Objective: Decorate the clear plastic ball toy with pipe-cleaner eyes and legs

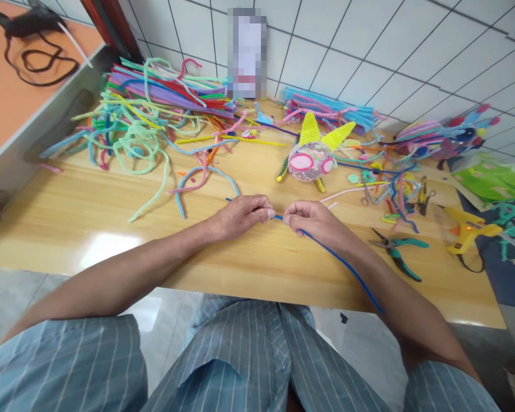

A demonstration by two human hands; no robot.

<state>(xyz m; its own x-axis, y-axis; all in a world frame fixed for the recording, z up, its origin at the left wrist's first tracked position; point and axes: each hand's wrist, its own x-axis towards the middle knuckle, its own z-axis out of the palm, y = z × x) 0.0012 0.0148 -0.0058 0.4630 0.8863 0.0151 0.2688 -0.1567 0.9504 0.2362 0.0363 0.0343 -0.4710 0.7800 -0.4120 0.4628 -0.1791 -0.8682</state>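
A dark blue pipe cleaner (343,260) runs between my two hands, above the front middle of the wooden table. Near one end, my left hand (245,216) pinches it, and a short blue tip pokes out behind that hand. Close by, my right hand (311,220) has its fingers closed on the same stem, whose long end trails down along my right forearm. Only a small stretch of blue shows between the hands. Beyond them stands a clear ball figure (311,163) with yellow ears, pink oval eyes and short striped legs.
Bundled and tangled pipe cleaners (171,94) cover the back left; another bundle (330,109) lies against the tiled wall. Right of my hands are teal-handled pliers (397,252), a yellow glue gun (470,229), small scissors (368,194) and craft scraps. A light blue loop (208,169) lies left.
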